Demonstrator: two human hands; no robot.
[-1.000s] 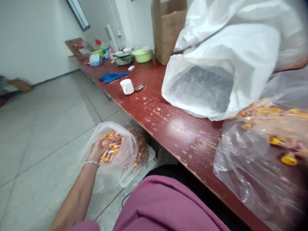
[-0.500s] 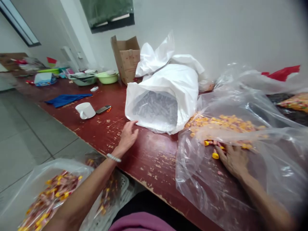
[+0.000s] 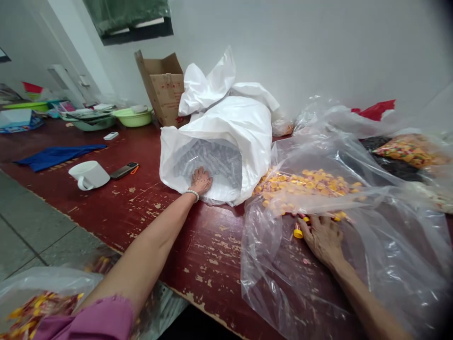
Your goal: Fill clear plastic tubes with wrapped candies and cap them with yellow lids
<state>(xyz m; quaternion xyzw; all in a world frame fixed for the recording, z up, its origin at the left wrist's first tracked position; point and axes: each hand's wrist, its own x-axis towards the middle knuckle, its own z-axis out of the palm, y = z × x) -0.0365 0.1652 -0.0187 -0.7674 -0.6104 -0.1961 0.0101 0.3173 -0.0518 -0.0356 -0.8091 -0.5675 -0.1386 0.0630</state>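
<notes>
My left hand (image 3: 201,181), with a beaded bracelet on the wrist, reaches into the mouth of a white sack (image 3: 247,115) lying on its side. Clear plastic tubes (image 3: 221,158) fill the sack behind it. Its fingers are curled downward with the tips hidden, so I cannot make out what is in them. At the right, my right hand (image 3: 323,236) lies palm down with fingers apart, at the near edge of a pile of yellow-capped pieces (image 3: 311,182) in a large clear plastic bag (image 3: 279,283). One yellow-capped piece (image 3: 297,231) lies beside its thumb.
Left of the sack are a white mug (image 3: 92,174), a phone (image 3: 124,171) and a blue cloth (image 3: 56,155) on the worn red table (image 3: 208,250). A cardboard box (image 3: 164,89) and green basins (image 3: 132,117) stand behind. Below the table edge sits a filled bag (image 3: 38,307).
My left hand has moved from the table beside the sack into its mouth. My right hand stays by the yellow-capped pieces. The view has shifted to the right.
</notes>
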